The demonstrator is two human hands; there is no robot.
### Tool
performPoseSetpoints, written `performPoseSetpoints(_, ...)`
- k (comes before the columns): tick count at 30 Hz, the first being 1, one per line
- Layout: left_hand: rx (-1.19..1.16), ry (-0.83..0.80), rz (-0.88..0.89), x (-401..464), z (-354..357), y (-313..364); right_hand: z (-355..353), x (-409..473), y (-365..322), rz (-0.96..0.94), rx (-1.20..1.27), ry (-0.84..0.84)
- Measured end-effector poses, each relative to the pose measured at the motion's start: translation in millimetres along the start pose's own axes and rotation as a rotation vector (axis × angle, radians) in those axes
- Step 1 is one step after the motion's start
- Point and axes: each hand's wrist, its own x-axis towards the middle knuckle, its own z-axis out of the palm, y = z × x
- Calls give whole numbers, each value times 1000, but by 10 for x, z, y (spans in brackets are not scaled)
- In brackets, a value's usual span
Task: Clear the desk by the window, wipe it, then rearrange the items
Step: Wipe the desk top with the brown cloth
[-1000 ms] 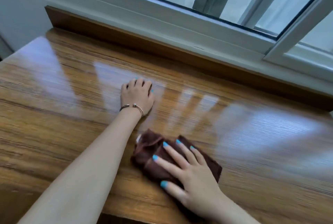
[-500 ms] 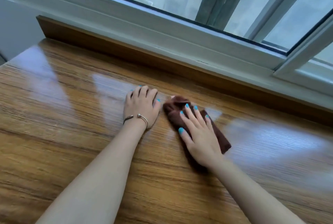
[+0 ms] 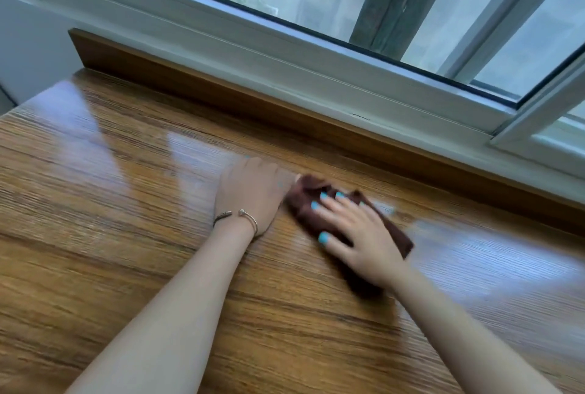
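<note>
A glossy wooden desk (image 3: 110, 203) fills the view below the window. A dark brown cloth (image 3: 304, 200) lies on it near the middle, a little in front of the raised back edge. My right hand (image 3: 357, 235) presses flat on the cloth with its fingers spread and straight. My left hand (image 3: 253, 194), with a thin bracelet at the wrist, rests palm down on the bare wood just left of the cloth, its fingertips out of sight. The cloth's left end almost touches my left hand.
A raised wooden strip (image 3: 285, 108) runs along the desk's back edge, below the white window frame (image 3: 285, 54). A white wall (image 3: 28, 45) borders the desk at the far left. No other items show on the desk surface.
My right hand has pushed the cloth from near the desk's front edge away toward the window, then slightly right. My left hand has stayed put on the wood.
</note>
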Motion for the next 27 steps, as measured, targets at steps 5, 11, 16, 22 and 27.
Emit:
performPoseSetpoints(5,-2,-60,11,-2,-22,18,-151,172,420,-77,41,-57)
performPoseSetpoints(11,27,-95,-2,7,-22,-7,-153,310,494,187,27,3)
performPoseSetpoints(16,108,-30,34,-15,-74,120,-60,-644,182,-45,78,-56)
performPoseSetpoints(22,1,-106,87,-497,23,1032,-245,390,909,173,-15,-12)
performPoseSetpoints(27,-9,-113,31,-621,187,1164,-144,-197,652,161,12,30)
